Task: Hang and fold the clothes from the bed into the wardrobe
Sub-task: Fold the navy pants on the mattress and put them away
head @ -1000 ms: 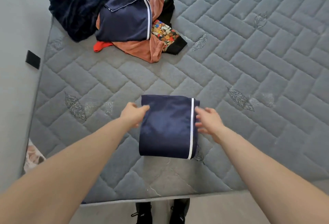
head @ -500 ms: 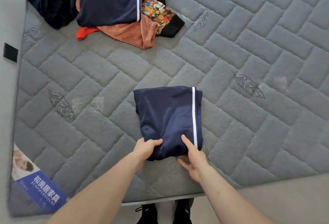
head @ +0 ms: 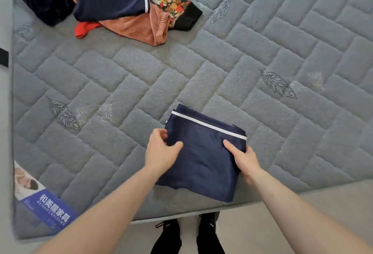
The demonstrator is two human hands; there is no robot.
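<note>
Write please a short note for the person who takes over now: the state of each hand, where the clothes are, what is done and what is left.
Left hand: grips the left edge of the folded navy garment, thumb on top.
Right hand: grips its right edge, thumb on top.
The garment is a compact fold with a white stripe along its far edge, at the near edge of the mattress, both hands around it.
Done: this piece is folded.
Left: carry it to the wardrobe, which is not in view. The pile of clothes at the far left of the mattress still waits: navy, orange, red and patterned pieces.
</note>
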